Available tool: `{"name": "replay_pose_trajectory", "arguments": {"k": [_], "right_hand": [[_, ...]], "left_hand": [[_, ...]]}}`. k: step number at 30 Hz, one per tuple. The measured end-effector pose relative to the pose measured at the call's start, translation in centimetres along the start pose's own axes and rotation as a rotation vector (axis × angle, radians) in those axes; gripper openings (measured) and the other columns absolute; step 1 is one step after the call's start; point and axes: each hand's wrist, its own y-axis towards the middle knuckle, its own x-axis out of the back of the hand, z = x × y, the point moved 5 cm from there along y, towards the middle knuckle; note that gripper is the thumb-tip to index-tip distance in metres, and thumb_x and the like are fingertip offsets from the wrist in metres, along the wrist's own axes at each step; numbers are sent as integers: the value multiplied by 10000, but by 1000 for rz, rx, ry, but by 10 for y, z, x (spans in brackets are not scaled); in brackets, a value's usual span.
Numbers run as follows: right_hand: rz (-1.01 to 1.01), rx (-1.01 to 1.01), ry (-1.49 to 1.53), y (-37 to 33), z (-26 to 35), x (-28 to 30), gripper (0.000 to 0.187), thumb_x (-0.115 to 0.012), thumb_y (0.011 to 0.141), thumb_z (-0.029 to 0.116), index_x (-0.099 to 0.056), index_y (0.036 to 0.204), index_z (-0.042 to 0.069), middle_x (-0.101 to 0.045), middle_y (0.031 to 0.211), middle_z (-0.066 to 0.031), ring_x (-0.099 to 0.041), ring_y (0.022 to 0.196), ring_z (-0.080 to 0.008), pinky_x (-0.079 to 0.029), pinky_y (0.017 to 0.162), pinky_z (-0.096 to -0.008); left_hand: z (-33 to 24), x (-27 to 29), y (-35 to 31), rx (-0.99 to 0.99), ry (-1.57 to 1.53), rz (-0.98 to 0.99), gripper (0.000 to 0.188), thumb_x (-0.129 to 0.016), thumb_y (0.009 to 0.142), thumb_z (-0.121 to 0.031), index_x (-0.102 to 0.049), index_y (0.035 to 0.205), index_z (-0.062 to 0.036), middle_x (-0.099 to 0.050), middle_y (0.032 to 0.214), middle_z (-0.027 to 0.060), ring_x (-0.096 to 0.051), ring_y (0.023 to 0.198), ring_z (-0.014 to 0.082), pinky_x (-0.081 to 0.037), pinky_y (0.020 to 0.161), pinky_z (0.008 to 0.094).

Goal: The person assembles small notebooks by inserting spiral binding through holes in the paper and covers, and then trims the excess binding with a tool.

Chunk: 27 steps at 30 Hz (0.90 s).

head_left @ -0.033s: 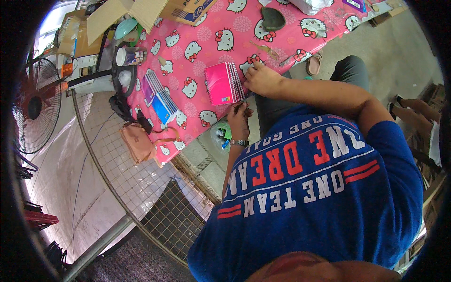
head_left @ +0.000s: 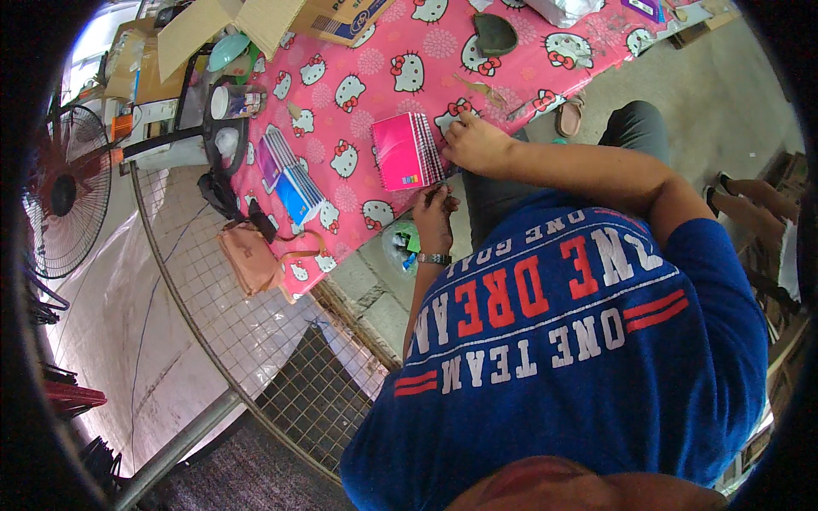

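Observation:
A stack of pink spiral notebooks (head_left: 402, 152) lies near the edge of a table covered with a pink cartoon-cat cloth (head_left: 383, 68). My right hand (head_left: 475, 145) grips the stack's right side, fingers curled over its far corner. My left hand (head_left: 434, 217), with a watch on the wrist, pinches the stack's near corner at the table edge. Both forearms reach out from my blue printed shirt (head_left: 562, 341).
Blue and purple notebooks (head_left: 288, 183) lie left of the stack. An open cardboard box (head_left: 256, 21) and a dark pouch (head_left: 494, 34) sit farther back. A brown bag (head_left: 251, 255) hangs off the table over a wire mesh panel (head_left: 256, 332). A floor fan (head_left: 64, 192) stands at left.

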Motion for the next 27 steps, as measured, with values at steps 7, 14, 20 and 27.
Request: {"name": "replay_pose_trajectory", "arguments": {"k": [7, 14, 20, 27], "right_hand": [[14, 6, 59, 1, 1, -1, 192, -546, 849, 226, -684, 952, 141, -670, 994, -62, -597, 998, -227, -404, 910, -420], [241, -13, 217, 9, 3, 7, 158, -560, 816, 183, -694, 854, 108, -686, 850, -85, -662, 854, -256, -495, 769, -409], [268, -19, 320, 4, -6, -2, 217, -618, 761, 169, -679, 955, 95, -677, 921, -129, -656, 882, -304, -497, 822, -449], [-16, -47, 446, -37, -61, -5, 528, -775, 617, 166, -572, 1098, 85, -554, 1089, -129, -512, 1110, -339, -413, 926, -429]], "left_hand": [[2, -1, 0, -11, -7, 10, 160, -630, 891, -100, -578, 1010, -7, -661, 913, 110, -617, 661, 182, -497, 617, 302], [3, 2, 1, -15, 13, 14, 171, -623, 888, -93, -585, 1027, -1, -657, 919, 113, -621, 690, 189, -502, 639, 306], [12, 9, -1, -10, -49, 56, 171, -609, 892, -90, -585, 1037, -2, -642, 923, 106, -624, 732, 189, -511, 656, 312], [171, 123, -1, 317, -620, -120, 133, -555, 901, -152, -597, 972, -48, -649, 871, 92, -602, 717, 221, -490, 662, 328]]}}
